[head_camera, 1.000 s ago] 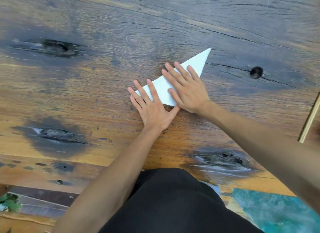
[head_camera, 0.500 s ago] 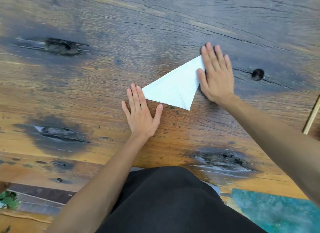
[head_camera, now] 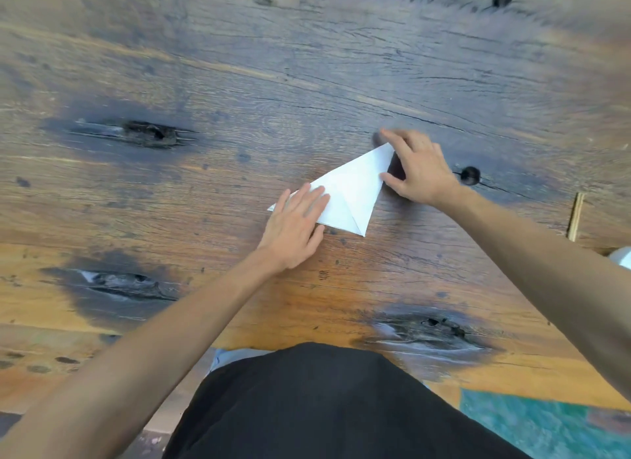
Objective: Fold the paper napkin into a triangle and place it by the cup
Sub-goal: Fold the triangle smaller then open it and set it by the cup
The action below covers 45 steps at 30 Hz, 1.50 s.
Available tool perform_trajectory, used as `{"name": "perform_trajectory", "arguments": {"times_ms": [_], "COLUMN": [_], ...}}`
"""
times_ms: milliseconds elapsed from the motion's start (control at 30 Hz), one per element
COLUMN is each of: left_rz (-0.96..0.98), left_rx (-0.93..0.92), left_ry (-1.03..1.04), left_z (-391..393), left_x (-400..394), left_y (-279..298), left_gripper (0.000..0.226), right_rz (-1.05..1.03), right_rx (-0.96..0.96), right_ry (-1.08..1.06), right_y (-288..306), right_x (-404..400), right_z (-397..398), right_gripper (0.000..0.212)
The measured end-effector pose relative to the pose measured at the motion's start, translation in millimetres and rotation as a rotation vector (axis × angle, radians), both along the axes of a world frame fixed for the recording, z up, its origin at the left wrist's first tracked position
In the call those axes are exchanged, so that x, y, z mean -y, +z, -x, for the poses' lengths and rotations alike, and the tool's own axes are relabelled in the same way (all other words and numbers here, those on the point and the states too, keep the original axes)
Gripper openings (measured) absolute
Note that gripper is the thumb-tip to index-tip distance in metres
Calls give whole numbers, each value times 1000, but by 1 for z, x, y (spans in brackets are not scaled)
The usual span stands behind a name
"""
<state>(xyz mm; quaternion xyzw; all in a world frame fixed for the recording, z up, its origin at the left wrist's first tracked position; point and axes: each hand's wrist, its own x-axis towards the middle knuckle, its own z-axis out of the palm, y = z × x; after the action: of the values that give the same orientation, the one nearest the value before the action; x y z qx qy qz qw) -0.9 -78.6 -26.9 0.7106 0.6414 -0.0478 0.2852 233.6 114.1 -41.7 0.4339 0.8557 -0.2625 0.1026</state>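
Right hand (head_camera: 421, 171) pinching folded napkin (head_camera: 355, 192), left hand (head_camera: 295, 224) flat atop.

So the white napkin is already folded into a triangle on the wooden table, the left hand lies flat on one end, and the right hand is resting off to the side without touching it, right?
Not quite. In the head view the right hand is touching the napkin, at its far corner and edge. The rest holds: it lies folded into a triangle on the wooden table, with the left hand flat on its near-left end.
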Motion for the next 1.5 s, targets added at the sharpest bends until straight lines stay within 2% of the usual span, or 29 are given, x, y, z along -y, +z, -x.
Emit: {"name": "perform_trajectory", "arguments": {"times_ms": [133, 267, 500, 667, 800, 967, 1067, 1167, 1233, 1367, 1500], "left_rz": [44, 51, 51, 25, 13, 21, -46, -94, -90, 9, 23], "left_rx": [-73, -101, -110, -124, -110, 5, 25, 34, 63, 151, 179], "left_ry": [-151, -143, -104, -107, -117, -97, -51, 43, 97, 224, 261], "left_z": [-5, -8, -21, -32, -38, -36, -23, -1, 13, 30, 29], "left_x": [-22, -27, -28, -39, -51, -66, -64, -52, -41, -21, -12], "left_y": [0, 3, 4, 5, 2, -1, -1, -3, -5, -9, -11], "left_gripper": [61, 60, 56, 57, 59, 67, 67, 63, 62, 60, 42], "right_rz": [54, 84, 221, 262, 248, 319, 277, 111, 56, -15, -63], "right_rx": [51, 53, 68, 30, -17, -263, -389, -390, -404, -396, -352], "right_ry": [81, 100, 70, -7, -99, -406, -534, -493, -420, -264, -206], "right_y": [6, 10, 21, 27, 28, 37, 45, 50, 51, 45, 32], "right_x": [-16, -23, -40, -56, -69, -70, -55, -23, 4, 52, 81], "right_z": [9, 16, 23, 27, 29, 34, 39, 44, 47, 50, 58], "right_gripper": [63, 38, 13, 11, 31, 44, 38, 17, 11, 14, 14]}}
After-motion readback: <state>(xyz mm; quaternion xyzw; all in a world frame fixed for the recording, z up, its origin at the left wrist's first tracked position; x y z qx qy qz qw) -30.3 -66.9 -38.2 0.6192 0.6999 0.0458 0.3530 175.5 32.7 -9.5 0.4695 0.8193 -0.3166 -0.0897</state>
